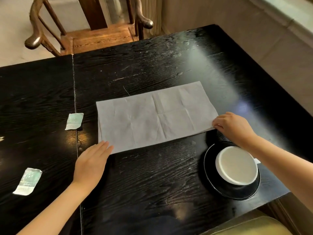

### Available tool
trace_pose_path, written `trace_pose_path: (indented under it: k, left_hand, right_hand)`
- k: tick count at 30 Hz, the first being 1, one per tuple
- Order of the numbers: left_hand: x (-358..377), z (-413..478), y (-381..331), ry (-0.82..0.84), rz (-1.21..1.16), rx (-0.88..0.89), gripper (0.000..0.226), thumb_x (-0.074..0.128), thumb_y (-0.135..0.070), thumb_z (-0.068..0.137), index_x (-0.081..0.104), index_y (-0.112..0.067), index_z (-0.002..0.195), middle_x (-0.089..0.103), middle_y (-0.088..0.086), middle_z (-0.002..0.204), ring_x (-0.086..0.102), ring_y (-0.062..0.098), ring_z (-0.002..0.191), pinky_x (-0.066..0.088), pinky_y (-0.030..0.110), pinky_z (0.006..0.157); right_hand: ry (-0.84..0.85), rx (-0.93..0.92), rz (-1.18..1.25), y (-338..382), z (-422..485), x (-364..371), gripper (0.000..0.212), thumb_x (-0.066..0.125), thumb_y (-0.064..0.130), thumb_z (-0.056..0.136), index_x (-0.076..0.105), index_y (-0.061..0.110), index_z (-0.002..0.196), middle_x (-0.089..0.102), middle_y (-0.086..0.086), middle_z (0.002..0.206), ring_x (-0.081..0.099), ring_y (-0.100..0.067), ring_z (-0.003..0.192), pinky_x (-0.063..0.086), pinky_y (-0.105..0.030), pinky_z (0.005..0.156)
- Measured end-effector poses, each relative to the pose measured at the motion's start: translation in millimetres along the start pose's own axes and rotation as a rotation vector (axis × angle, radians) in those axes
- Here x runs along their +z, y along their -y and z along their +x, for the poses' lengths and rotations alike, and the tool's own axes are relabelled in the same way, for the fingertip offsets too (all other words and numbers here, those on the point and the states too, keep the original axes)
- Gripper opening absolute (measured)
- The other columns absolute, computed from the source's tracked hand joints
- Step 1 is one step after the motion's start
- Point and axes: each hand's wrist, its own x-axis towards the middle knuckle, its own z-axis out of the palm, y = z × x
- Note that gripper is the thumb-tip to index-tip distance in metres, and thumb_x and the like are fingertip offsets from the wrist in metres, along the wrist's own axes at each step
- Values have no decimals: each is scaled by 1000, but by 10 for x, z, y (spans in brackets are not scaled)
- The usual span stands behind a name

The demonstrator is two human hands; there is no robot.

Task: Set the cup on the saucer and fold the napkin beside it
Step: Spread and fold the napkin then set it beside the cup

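Two hands at napkin (155, 116) corners, right fingers (218, 123) pinching edge

Left hand (91, 164) lies flat, palm down, fingers together and extended forward. Right hand (232, 127) reaches further out, knuckles up, fingers curled down and pinched. Both forearms are bare.

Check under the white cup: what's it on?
The white cup sits on a black saucer, on the table. The saucer's centre is covered by the cup, its far rim by the right forearm.
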Motion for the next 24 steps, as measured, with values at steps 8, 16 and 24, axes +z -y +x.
trace_pose_path:
  k: [8,16,24]
  left_hand:
    - [76,-75,29,23,36,1,36,45,-4,78,70,2,103,71,20,105,69,35,98,34,35,102]
    - [-215,29,-145,348,13,-286,69,20,-52,86,44,-13,138,44,6,145,37,20,138,9,34,115]
    - [250,1354,-616,278,-185,-426,54,19,-34,100,8,-20,151,2,1,160,-2,16,148,-4,44,119]
  right_hand:
    - [81,-26,-75,22,50,-90,16,56,24,89,70,16,92,68,2,102,56,-24,96,49,-34,66]
    - [177,47,-148,202,172,-245,42,59,45,84,60,18,116,58,-6,119,50,-32,107,42,-39,88]
    - [44,-75,298,1634,956,304,57,25,33,95,30,6,144,26,-17,154,22,-37,142,17,-46,117]
